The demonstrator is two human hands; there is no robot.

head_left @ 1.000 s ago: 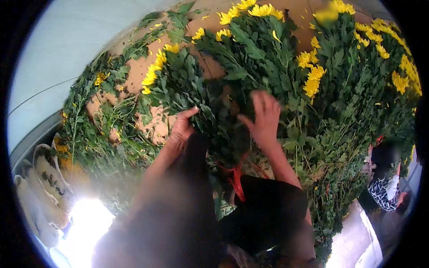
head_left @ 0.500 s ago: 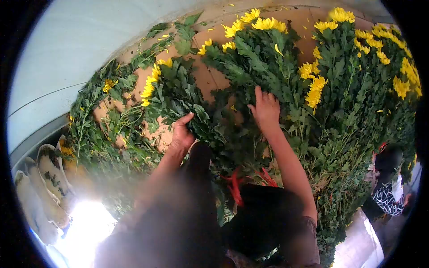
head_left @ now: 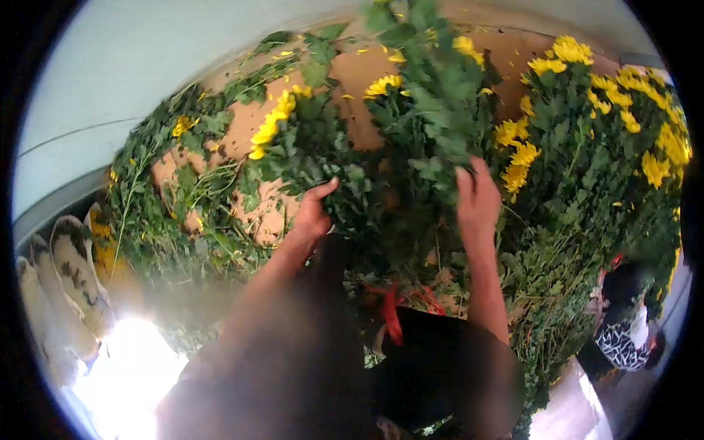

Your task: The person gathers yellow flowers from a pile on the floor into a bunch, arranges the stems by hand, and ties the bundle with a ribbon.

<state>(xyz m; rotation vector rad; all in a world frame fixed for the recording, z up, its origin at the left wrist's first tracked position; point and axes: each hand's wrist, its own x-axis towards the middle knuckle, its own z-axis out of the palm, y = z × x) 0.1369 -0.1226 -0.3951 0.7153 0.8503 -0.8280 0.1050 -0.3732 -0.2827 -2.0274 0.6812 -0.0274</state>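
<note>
My left hand (head_left: pixel 314 215) is wrapped round the leafy stems of a bunch of yellow chrysanthemums (head_left: pixel 312 139), its thumb on top and the blooms facing up and left. My right hand (head_left: pixel 480 202) grips a leafy chrysanthemum stem (head_left: pixel 440 103) that stands up and leans to the left, smeared by motion. The top of this stem passes beyond the upper edge of the view, so its bloom is hidden. Behind it lie more chrysanthemums, with a yellow bloom (head_left: pixel 383 86) showing between my hands.
A large pile of yellow chrysanthemums (head_left: pixel 579 161) spreads along the right. Loose leaves and stems (head_left: pixel 198 198) litter the brown cardboard (head_left: pixel 359 73) at left. Red ties (head_left: pixel 392 315) hang near my knees. A pale wall (head_left: pixel 132 66) bounds the far left; white sleeve-like wraps (head_left: pixel 73 271) stand below it.
My right hand has closed on a chrysanthemum stem and moved right, lifting the stem upright. My left hand has shifted slightly right with its bunch.
</note>
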